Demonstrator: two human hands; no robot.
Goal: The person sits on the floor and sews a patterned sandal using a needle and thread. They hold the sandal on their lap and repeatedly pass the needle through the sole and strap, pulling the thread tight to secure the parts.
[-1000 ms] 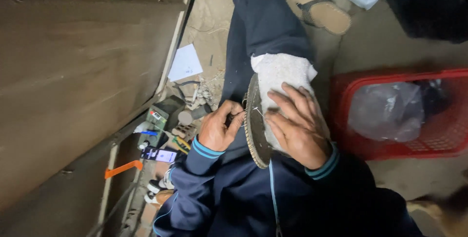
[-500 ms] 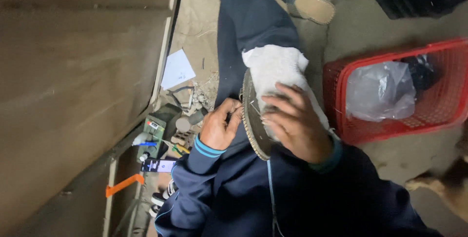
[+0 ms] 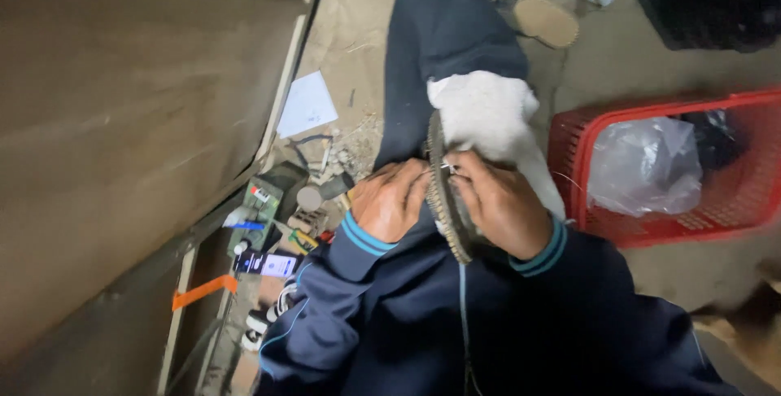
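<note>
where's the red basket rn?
Head view, right side: the red basket sits on the floor beside the person's leg, just right of the right hand, holding a clear plastic bag.

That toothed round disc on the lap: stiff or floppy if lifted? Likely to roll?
The dark toothed round disc probably stays stiff: it stands on edge between both hands without sagging. It looks like metal, so likely heavy for its size. Being round and on edge, it might roll off the white cloth if released.
</note>
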